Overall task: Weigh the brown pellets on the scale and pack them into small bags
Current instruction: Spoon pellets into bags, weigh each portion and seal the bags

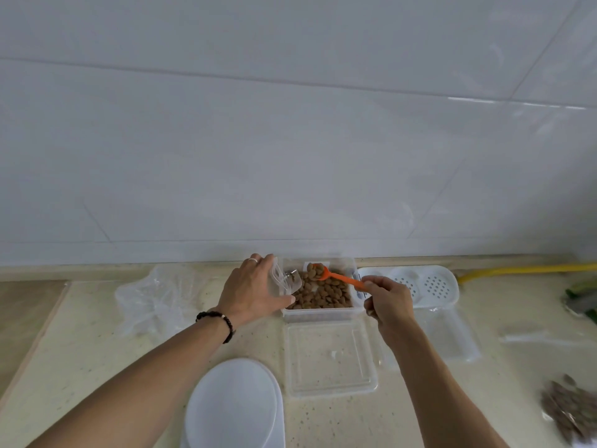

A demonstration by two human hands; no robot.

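White oval lid or dish [234, 405] sits nearest, bottom centre of the countertop [80, 367]; can't tell if it is the scale.

Left to right:
- crumpled clear plastic bags [155, 299] at far left, near the wall.
- left hand [255, 294], ring on one finger, bead bracelet [216, 320] on wrist, grips a small clear bag [286, 281] at the left edge of the clear pellet container [318, 313]. Bag looks tilted, mouth facing right over the box; a few pellets seem to be inside, hard to confirm.
- brown pellets [323, 294] lie in the container, between the two hands.
- flat clear lid [329, 357] just in front of the container, touching or nearly.
- orange spoon [336, 276]: loaded bowl at its left end, over the back of the box, handle running right and slightly toward the camera.
- right hand [389, 302] pinches the handle end, fingers curled round it.
- white perforated tray [420, 284] behind the right hand.
- another clear tray or lid [452, 337] right of the right forearm.
- filled pellet bag [568, 412] at the right edge, blurred.
- yellow hose [523, 270] along the wall.

Key relation: spoon bowl is right of the bag mouth, near but apart, spoon's long axis pointing roughly at it. Likely next move is a short leftward carry and tip; left hand is nearer the bag, right does the travel. Spill risk back into the box only.
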